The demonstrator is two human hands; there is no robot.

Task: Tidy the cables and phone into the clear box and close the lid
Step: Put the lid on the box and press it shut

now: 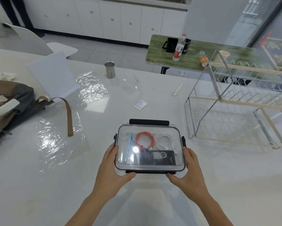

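The clear box (119, 167) sits on the white table in front of me with its clear lid (149, 128) lying on top. Through the lid I see a coiled red cable (144, 139), a coiled white cable (164, 141), a black phone (157, 158) and a light blue flat item (129, 146). My left hand (111, 170) grips the box's near left corner, thumb by the front black clasp (150, 171). My right hand (187, 172) grips the near right corner the same way. The back clasp (149, 121) stands up; side clasps (183, 141) look undone.
A wire dish rack (234, 111) stands to the right. A brown and grey backpack (11, 110) lies at the left, its strap over clear plastic sheets (60, 141). Farther back are a metal cup (110, 69), a white board (54, 74), a small packet (140, 104) and a green side table (190, 57) with bottles.
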